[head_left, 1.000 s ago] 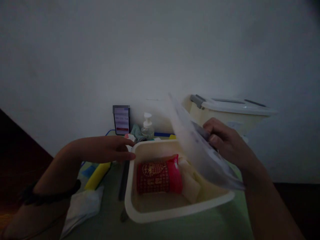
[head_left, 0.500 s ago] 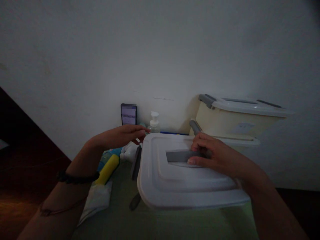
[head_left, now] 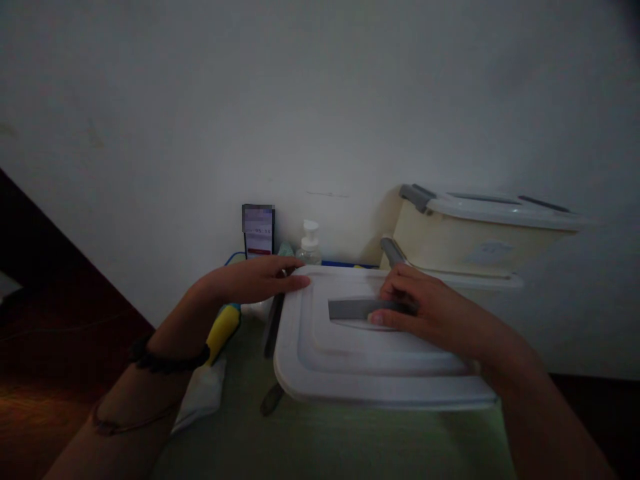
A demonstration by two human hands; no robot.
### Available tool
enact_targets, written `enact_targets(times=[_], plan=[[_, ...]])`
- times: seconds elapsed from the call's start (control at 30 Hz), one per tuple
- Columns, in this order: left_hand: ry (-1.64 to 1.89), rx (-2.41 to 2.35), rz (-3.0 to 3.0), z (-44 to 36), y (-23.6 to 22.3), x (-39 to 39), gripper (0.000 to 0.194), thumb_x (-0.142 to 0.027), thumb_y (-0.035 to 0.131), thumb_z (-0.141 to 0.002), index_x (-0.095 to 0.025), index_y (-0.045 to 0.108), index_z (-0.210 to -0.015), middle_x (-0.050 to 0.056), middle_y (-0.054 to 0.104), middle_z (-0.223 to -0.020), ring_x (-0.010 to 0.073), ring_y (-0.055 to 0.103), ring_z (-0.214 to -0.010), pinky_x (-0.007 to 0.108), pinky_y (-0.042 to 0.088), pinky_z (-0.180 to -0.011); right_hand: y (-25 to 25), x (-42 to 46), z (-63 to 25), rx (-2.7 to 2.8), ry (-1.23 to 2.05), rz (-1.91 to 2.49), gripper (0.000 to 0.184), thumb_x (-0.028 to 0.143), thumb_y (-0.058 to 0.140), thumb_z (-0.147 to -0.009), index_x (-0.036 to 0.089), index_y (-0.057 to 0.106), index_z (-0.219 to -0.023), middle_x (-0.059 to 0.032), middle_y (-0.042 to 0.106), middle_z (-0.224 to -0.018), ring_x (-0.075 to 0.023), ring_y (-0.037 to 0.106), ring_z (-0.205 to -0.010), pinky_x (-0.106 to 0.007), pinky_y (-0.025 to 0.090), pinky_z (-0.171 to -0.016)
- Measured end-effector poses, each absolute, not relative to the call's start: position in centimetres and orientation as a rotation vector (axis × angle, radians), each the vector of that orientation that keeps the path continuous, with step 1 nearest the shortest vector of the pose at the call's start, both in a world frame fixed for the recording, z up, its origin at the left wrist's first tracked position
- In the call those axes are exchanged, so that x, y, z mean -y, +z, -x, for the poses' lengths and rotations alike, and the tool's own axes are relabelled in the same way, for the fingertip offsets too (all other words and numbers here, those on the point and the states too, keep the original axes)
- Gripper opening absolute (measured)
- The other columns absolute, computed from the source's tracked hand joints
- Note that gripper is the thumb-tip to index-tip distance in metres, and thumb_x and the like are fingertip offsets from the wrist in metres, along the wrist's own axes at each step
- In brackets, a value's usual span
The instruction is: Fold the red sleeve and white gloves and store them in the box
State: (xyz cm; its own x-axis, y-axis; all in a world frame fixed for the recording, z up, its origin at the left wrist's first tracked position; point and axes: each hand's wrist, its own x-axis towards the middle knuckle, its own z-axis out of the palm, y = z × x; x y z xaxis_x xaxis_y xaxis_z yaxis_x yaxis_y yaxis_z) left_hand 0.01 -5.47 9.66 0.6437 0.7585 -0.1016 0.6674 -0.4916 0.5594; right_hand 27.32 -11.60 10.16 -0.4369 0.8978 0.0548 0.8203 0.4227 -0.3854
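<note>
A white plastic lid [head_left: 390, 390] with a rounded rim and a grey handle strip [head_left: 350, 309] in its recess fills the middle. My right hand [head_left: 423, 307] is closed at the recess, thumb on the near side and fingers curled on the far side. At the lid's far left corner my left hand [head_left: 260, 277] lies with fingers stretched out, its thumb touching the rim. A dark grey flap [head_left: 273, 327] hangs along the lid's left side. What is beneath the lid is hidden.
Two cream storage boxes [head_left: 450, 233] with grey latches are stacked at the right by the wall. A phone [head_left: 259, 233] and a pump bottle [head_left: 310, 243] stand behind. On the green tabletop [head_left: 340, 443] lie a yellow item [head_left: 224, 327] and a white packet [head_left: 203, 393].
My left hand has moved slightly right and down, its thumb now touching the lid's corner. My right hand stays at the recess, and the lid's near edge shows slightly higher.
</note>
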Motion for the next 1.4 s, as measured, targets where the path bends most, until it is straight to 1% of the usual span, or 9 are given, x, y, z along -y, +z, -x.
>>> enact_targets(times=[0.23, 0.43, 0.6, 0.73, 0.83, 1.03, 1.2, 1.27, 1.4], plan=[[0.249, -1.164, -2.309, -0.4, 9.4, 5.4, 0.049, -0.051, 0.036, -0.090, -0.016, 0.055, -0.117, 0.008, 0.065, -0.107, 0.0219, 0.060, -0.093, 0.030, 0.046, -0.079, 11.0, 11.9, -29.3, 2.363, 0.488, 1.573, 0.034, 0.053, 0.053, -0.081, 0.022, 0.057, -0.095, -0.0053, 0.059, -0.097, -0.0202, 0.056, -0.086, -0.034, 0.044, -0.076], [0.239, -1.171, -2.301, -0.4, 9.3, 5.4, 0.050, -0.051, 0.036, -0.090, -0.017, 0.052, -0.122, 0.009, 0.062, -0.116, 0.0233, 0.058, -0.103, 0.031, 0.045, -0.086, 11.2, 12.1, -31.7, 2.359, 0.515, 1.692, 0.046, 0.057, 0.051, -0.080, 0.023, 0.058, -0.110, -0.0083, 0.061, -0.115, -0.0263, 0.057, -0.104, -0.041, 0.044, -0.089], [0.228, -1.116, -2.299, -0.2, 9.3, 5.4, 0.049, -0.052, 0.037, -0.089, -0.018, 0.051, -0.121, 0.008, 0.062, -0.115, 0.0223, 0.059, -0.101, 0.031, 0.046, -0.084, 11.4, 12.4, -31.8, 2.377, 0.495, 1.725, 0.055, 0.059, 0.051, -0.079, 0.023, 0.056, -0.120, -0.0080, 0.059, -0.125, -0.0278, 0.055, -0.112, -0.042, 0.042, -0.096], [0.201, -1.140, -2.301, -0.2, 9.3, 5.3, 0.048, -0.052, 0.039, -0.089, -0.018, 0.050, -0.121, 0.008, 0.062, -0.112, 0.0221, 0.059, -0.099, 0.031, 0.046, -0.083, 11.6, 12.6, -31.7, 2.396, 0.542, 1.754, 0.056, 0.059, 0.054, -0.077, 0.024, 0.055, -0.122, -0.0073, 0.057, -0.127, -0.0276, 0.053, -0.115, -0.043, 0.040, -0.097], [0.214, -1.121, -2.310, -0.3, 9.2, 5.2, 0.048, -0.052, 0.039, -0.089, -0.018, 0.051, -0.119, 0.008, 0.063, -0.110, 0.0220, 0.060, -0.097, 0.030, 0.047, -0.080, 11.4, 12.5, -31.5, 2.430, 0.524, 1.708, 0.057, 0.057, 0.056, -0.077, 0.021, 0.054, -0.122, -0.0088, 0.056, -0.126, -0.0270, 0.052, -0.115, -0.041, 0.040, -0.098], [0.189, -1.160, -2.325, -0.4, 9.2, 5.1, 0.051, -0.055, 0.038, -0.088, -0.017, 0.052, -0.118, 0.011, 0.062, -0.111, 0.0242, 0.060, -0.098, 0.034, 0.047, -0.082, 11.2, 12.2, -31.2, 2.461, 0.513, 1.585, 0.058, 0.057, 0.056, -0.077, 0.021, 0.054, -0.122, -0.0100, 0.057, -0.122, -0.0274, 0.052, -0.113, -0.041, 0.041, -0.096], [0.386, -1.283, -2.569, -1.5, 9.7, 6.8, 0.048, -0.051, 0.041, -0.088, -0.017, 0.052, -0.118, 0.012, 0.051, -0.123, 0.0253, 0.053, -0.107, 0.040, 0.042, -0.094, 11.9, 12.8, -32.7, 2.379, 0.565, 1.685, 0.055, 0.058, 0.055, -0.077, 0.024, 0.055, -0.121, -0.0077, 0.058, -0.125, -0.0269, 0.055, -0.112, -0.042, 0.043, -0.096], [0.473, -1.178, -2.648, -2.4, 10.0, 7.8, 0.043, -0.048, 0.040, -0.090, -0.019, 0.052, -0.119, 0.010, 0.048, -0.128, 0.0235, 0.051, -0.112, 0.038, 0.039, -0.098, 12.1, 13.1, -33.8, 2.296, 0.537, 1.766, 0.054, 0.057, 0.055, -0.077, 0.024, 0.057, -0.120, -0.0075, 0.059, -0.125, -0.0271, 0.056, -0.111, -0.042, 0.044, -0.095], [0.360, -1.014, -2.669, -4.1, 10.3, 9.2, 0.040, -0.047, 0.038, -0.092, -0.025, 0.051, -0.122, 0.005, 0.045, -0.136, 0.0220, 0.047, -0.120, 0.037, 0.036, -0.103, 12.2, 13.0, -35.7, 2.215, 0.591, 1.803, 0.044, 0.053, 0.055, -0.079, 0.022, 0.064, -0.109, -0.0081, 0.066, -0.115, -0.0275, 0.063, -0.100, -0.042, 0.049, -0.088]])
